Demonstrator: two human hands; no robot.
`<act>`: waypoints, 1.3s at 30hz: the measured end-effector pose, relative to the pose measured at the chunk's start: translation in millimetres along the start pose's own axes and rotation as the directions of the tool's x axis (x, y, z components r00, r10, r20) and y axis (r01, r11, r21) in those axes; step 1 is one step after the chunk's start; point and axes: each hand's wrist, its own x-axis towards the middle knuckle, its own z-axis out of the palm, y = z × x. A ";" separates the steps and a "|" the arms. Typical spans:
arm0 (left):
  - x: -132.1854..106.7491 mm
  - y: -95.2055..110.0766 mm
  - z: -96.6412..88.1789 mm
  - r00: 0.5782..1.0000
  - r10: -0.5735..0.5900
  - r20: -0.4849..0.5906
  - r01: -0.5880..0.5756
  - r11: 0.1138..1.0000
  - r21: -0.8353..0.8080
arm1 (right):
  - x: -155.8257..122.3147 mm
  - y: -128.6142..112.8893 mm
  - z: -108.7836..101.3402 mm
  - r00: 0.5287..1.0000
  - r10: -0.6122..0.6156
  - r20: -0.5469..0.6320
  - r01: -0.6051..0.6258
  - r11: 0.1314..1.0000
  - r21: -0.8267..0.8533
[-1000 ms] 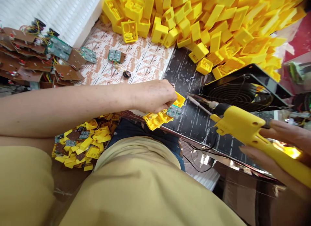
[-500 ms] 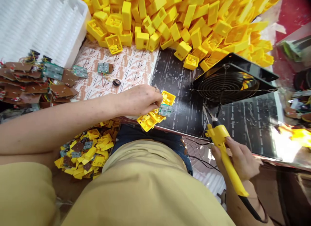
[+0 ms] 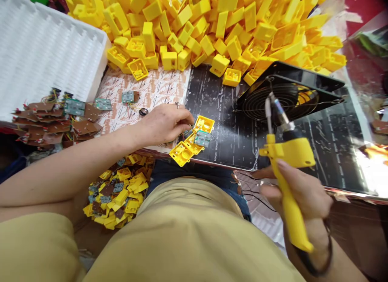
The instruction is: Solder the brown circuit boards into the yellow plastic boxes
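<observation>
My left hand [image 3: 169,121] is closed in a pinch beside an opened yellow plastic case [image 3: 183,152]; what its fingertips hold is too small to make out. A green circuit board [image 3: 203,138] lies on the case, with thin wires near my fingers. My right hand [image 3: 303,189] grips a yellow soldering iron [image 3: 285,185] with a black cable. Its metal tip points up and away, in front of the black fan [image 3: 281,100], apart from the case. A small round black part [image 3: 143,112] and another circuit board [image 3: 128,97] lie beyond my left hand.
A large heap of yellow cases [image 3: 194,31] fills the back of the bench. Brown boards with wires [image 3: 45,124] are piled at left by a white foam tray [image 3: 60,43]. Below the bench edge sits a pile of yellow cases with boards [image 3: 118,193]. Cables hang near my right hand.
My right hand has raised the soldering iron and turned its tip upward, away from the bench surface. My left hand has shifted slightly left, off the case. The view has shifted a little.
</observation>
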 end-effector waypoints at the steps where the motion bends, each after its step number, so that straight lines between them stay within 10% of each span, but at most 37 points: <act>1: -0.2 0.7 -0.6 1.000 0.015 0.014 -0.016 1.000 0.020 | 10.9 -7.1 7.8 0.999 -0.041 -0.003 0.041 0.999 0.029; 10: 8.9 1.0 6.5 0.972 0.199 0.125 -0.231 0.903 0.363 | 83.4 -36.0 74.4 0.988 -0.126 -0.088 0.139 0.977 0.160; 14: 12.1 -1.6 2.3 0.967 0.233 0.103 -0.252 0.931 0.264 | 86.7 -31.5 76.8 0.986 -0.157 -0.060 0.165 0.971 0.171; 23: 9.8 -0.6 3.5 0.999 -0.031 0.037 0.037 0.983 -0.181 | 109.8 -8.5 50.1 0.947 -0.298 0.118 0.273 0.943 0.192; 39: 5.2 -3.4 15.6 0.964 -0.244 -0.102 0.212 0.944 -0.251 | 143.7 16.2 67.6 0.899 -0.355 0.256 0.280 0.916 0.286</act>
